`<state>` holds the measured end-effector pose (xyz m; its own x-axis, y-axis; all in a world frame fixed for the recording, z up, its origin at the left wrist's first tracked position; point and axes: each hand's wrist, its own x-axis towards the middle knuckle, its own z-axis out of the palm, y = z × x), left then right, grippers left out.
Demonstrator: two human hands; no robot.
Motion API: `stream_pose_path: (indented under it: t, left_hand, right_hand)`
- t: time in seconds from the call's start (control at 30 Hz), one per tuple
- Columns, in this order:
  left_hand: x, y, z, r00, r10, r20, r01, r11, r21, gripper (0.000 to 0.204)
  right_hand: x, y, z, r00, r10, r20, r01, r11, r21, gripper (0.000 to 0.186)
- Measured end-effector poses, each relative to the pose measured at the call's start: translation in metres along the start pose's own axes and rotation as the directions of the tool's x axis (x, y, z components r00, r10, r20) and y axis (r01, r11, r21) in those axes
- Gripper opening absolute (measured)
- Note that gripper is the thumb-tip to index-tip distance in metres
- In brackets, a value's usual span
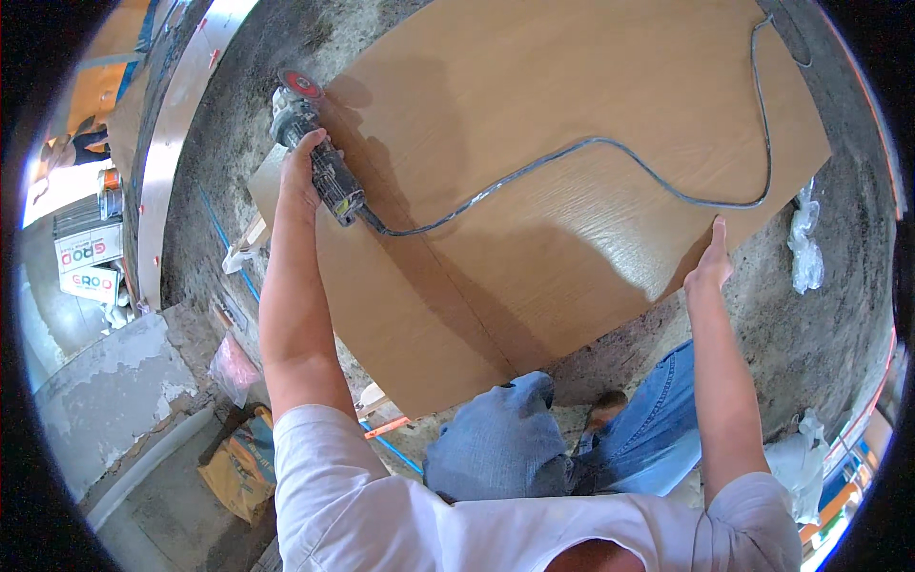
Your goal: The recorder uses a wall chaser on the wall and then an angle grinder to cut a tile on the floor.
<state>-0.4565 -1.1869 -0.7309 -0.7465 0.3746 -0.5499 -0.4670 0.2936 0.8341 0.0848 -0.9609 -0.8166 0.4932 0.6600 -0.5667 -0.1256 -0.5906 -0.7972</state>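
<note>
My left hand (303,164) is wrapped round the body of an angle grinder (329,172) with a red disc, at the far left part of a large brown sheet (543,114). The disc points away from me, and the grinder casts a shadow on the sheet. A thin dark line (448,281) runs across the sheet from near the grinder toward my knee. At the sheet's near right edge, my right hand (710,267) grips the rim, thumb on top; its other fingers are mostly hidden. The grinder's grey cord (591,143) winds over the sheet to the far right.
My bent knee (505,434) in jeans is at the sheet's near edge. Around it lies rough concrete floor (801,334) with crumpled clear plastic (806,238) on the right. On the left are a pink bag (233,367), a yellow sack (243,467) and a long pale strip (176,133).
</note>
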Motion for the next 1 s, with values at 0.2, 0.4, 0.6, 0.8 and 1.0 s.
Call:
stream_pose_path:
  t: [0.2, 0.4, 0.6, 0.8, 1.0]
  left_hand:
    - [0.003, -0.001, -0.002, 1.000, -0.025, 0.007, 0.025, 1.000, -0.005, 0.026]
    - [0.010, 0.000, -0.007, 0.999, -0.033, -0.010, 0.033, 0.999, 0.007, 0.025]
    - [0.011, -0.003, -0.005, 0.999, -0.039, -0.012, 0.039, 0.999, 0.013, 0.027]
    - [0.008, -0.003, -0.003, 0.999, -0.047, -0.024, 0.048, 0.999, 0.015, 0.029]
    - [0.005, -0.002, -0.007, 0.998, -0.061, 0.002, 0.061, 0.998, 0.015, 0.030]
  right_hand:
    - [0.001, 0.001, 0.000, 0.999, -0.044, -0.007, 0.044, 0.999, -0.028, 0.062]
    - [-0.002, 0.002, 0.003, 1.000, 0.001, -0.020, -0.001, 1.000, -0.007, 0.063]
    - [-0.005, -0.008, 0.003, 0.999, 0.006, -0.045, -0.008, 0.999, -0.052, 0.063]
    - [0.004, -0.001, 0.000, 0.999, -0.016, -0.040, 0.013, 0.998, -0.059, 0.063]
    - [-0.004, -0.003, 0.003, 1.000, 0.007, -0.017, -0.007, 1.000, -0.007, 0.059]
